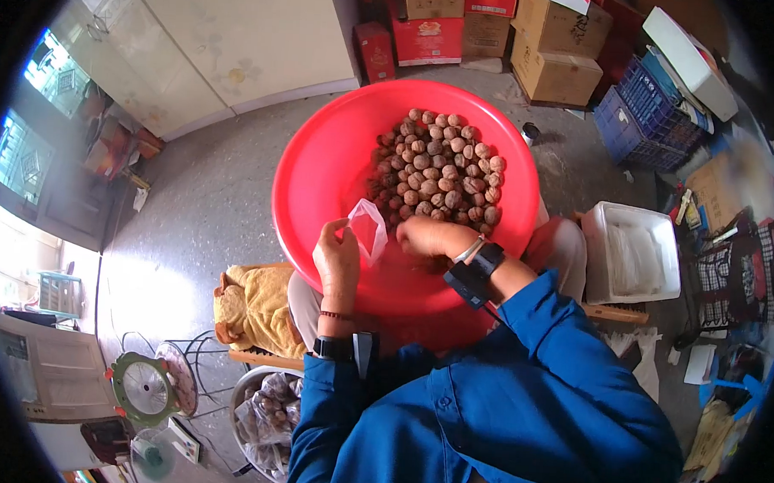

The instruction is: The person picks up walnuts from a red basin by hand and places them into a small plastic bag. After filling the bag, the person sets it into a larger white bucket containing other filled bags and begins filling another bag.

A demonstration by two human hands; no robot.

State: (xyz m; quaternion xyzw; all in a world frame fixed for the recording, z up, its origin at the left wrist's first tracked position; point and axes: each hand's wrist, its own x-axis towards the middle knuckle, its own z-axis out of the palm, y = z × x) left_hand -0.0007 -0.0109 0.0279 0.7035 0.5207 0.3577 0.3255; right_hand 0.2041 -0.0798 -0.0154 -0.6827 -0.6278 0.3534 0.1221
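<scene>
A large red plastic basin (317, 169) stands in front of me, with a heap of walnuts (433, 170) on its far right side. My left hand (338, 252) is closed on the rim of a clear plastic bag (369, 228), which hangs with its mouth spread over the near part of the basin. Just right of the bag, at the near edge of the walnuts, is my right hand (432, 237). Its fingers are curled downward; whatever they hold is hidden.
At my right stands a white foam box (633, 252) with clear plastic bags inside. A tub of bagged walnuts (267, 413) sits at lower left, beside a yellow cloth (263, 309). Cardboard boxes (554, 67) and blue crates (643, 123) are stacked behind.
</scene>
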